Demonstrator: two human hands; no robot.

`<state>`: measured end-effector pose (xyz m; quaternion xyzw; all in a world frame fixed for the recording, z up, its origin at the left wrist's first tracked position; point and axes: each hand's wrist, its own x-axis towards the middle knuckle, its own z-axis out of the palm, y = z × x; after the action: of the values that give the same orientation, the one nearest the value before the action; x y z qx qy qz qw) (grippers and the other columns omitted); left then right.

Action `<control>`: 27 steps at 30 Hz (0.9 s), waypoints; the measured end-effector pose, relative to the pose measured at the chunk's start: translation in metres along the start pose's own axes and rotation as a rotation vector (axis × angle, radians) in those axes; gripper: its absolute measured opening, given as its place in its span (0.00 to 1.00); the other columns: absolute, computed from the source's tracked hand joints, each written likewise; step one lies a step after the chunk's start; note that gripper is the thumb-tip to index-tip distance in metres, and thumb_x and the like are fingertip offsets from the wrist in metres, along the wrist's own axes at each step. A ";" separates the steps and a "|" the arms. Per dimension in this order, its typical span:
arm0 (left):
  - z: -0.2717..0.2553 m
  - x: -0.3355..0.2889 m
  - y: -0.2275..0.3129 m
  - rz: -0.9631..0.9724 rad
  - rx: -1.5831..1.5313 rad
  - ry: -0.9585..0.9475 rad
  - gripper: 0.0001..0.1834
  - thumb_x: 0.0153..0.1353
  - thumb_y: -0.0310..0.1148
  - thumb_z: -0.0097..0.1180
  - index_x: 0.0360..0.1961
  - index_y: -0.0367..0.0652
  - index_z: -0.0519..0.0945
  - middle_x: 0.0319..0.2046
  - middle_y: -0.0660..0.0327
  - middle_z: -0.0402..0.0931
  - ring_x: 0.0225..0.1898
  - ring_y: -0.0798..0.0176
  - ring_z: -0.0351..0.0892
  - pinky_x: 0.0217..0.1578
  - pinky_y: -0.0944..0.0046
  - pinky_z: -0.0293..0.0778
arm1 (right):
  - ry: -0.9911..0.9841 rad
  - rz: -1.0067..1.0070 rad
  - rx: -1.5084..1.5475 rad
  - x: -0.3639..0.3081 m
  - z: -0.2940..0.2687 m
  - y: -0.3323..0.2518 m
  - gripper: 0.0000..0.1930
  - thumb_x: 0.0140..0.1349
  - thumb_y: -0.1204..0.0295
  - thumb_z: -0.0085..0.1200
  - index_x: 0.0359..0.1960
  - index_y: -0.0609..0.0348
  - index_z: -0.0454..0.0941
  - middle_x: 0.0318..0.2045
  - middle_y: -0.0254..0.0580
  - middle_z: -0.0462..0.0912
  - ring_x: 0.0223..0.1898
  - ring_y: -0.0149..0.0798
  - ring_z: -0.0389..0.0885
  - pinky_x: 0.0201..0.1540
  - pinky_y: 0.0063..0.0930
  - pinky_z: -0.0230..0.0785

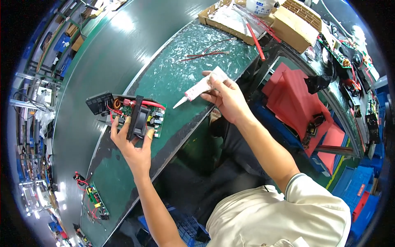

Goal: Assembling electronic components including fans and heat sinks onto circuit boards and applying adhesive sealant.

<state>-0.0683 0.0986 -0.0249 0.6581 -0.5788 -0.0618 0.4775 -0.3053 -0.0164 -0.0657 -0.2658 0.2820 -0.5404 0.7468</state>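
Note:
My left hand (138,158) is closed around a black cooling fan (140,120) on a circuit board assembly. Yellow covers show on some of its fingertips. The green circuit board (157,123) carries coils, capacitors and thick red wires, and a black slotted end panel (98,103) stands at its left end. The assembly rests at the far edge of the green bench (173,131). Held above the bench, a white glue tube (200,88) sits in the grip of my right hand (227,95). Its pointed nozzle is tilted down to the left, toward the board but apart from it.
Loose thin wires (207,54) lie on the white-spotted bench top. Beyond stand a cardboard tray (238,37), a red stick (256,42) and a cardboard box (293,29). Red foam sheets (288,99) fill a right-hand bin. Another circuit board (96,197) lies lower left. A conveyor belt (107,53) runs alongside.

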 end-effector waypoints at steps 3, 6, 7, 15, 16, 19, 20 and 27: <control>0.000 0.001 0.001 -0.007 0.004 -0.017 0.34 0.47 0.24 0.70 0.57 0.40 0.70 0.63 0.57 0.54 0.58 0.57 0.67 0.40 0.64 0.82 | -0.013 -0.004 -0.021 0.000 -0.003 0.001 0.18 0.69 0.66 0.49 0.55 0.64 0.73 0.38 0.35 0.79 0.38 0.27 0.80 0.45 0.25 0.79; -0.005 0.000 -0.003 0.061 0.041 -0.021 0.33 0.49 0.26 0.69 0.57 0.41 0.70 0.63 0.56 0.53 0.58 0.56 0.67 0.40 0.64 0.81 | -0.028 -0.005 -0.016 -0.002 0.000 0.001 0.19 0.70 0.63 0.48 0.54 0.65 0.74 0.39 0.37 0.80 0.40 0.28 0.80 0.45 0.25 0.79; -0.004 -0.001 -0.004 0.062 0.029 -0.021 0.32 0.51 0.27 0.69 0.57 0.41 0.70 0.63 0.55 0.53 0.58 0.56 0.67 0.40 0.63 0.81 | -0.028 0.000 -0.007 -0.002 -0.001 0.000 0.20 0.70 0.61 0.48 0.53 0.66 0.74 0.39 0.37 0.80 0.40 0.28 0.80 0.45 0.25 0.79; -0.006 -0.003 -0.008 0.016 -0.021 -0.039 0.30 0.54 0.28 0.66 0.59 0.42 0.70 0.64 0.53 0.53 0.58 0.56 0.67 0.41 0.63 0.80 | 0.006 -0.015 -0.092 -0.005 0.003 0.006 0.20 0.70 0.60 0.47 0.50 0.67 0.75 0.42 0.39 0.80 0.43 0.29 0.80 0.46 0.22 0.75; -0.004 -0.002 -0.010 0.058 0.020 -0.048 0.30 0.54 0.28 0.66 0.59 0.43 0.70 0.64 0.52 0.53 0.57 0.56 0.67 0.41 0.63 0.80 | 0.019 -0.022 -0.096 -0.006 0.005 0.009 0.20 0.70 0.60 0.48 0.49 0.66 0.76 0.43 0.39 0.80 0.43 0.29 0.80 0.46 0.22 0.74; -0.011 0.003 -0.016 0.204 0.132 -0.049 0.29 0.56 0.27 0.65 0.59 0.43 0.71 0.62 0.51 0.54 0.55 0.55 0.70 0.41 0.63 0.81 | 0.051 -0.026 -0.286 -0.009 0.008 0.010 0.20 0.71 0.59 0.47 0.46 0.66 0.77 0.35 0.37 0.81 0.33 0.26 0.78 0.34 0.18 0.69; -0.011 0.005 -0.012 0.193 0.119 -0.055 0.28 0.56 0.28 0.64 0.59 0.43 0.71 0.62 0.51 0.54 0.54 0.55 0.70 0.41 0.63 0.81 | 0.013 0.013 -0.280 -0.014 0.008 0.006 0.20 0.71 0.59 0.45 0.46 0.67 0.77 0.30 0.34 0.79 0.26 0.24 0.72 0.28 0.16 0.63; -0.012 0.006 -0.019 0.125 -0.006 -0.053 0.25 0.57 0.31 0.64 0.56 0.40 0.73 0.61 0.52 0.55 0.52 0.56 0.72 0.42 0.63 0.81 | -0.099 0.097 -0.358 -0.035 0.037 0.035 0.15 0.68 0.67 0.51 0.48 0.67 0.77 0.32 0.35 0.80 0.29 0.24 0.74 0.30 0.17 0.66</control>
<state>-0.0455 0.0980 -0.0290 0.6172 -0.6311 -0.0508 0.4671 -0.2648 0.0298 -0.0598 -0.4069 0.3490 -0.4310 0.7258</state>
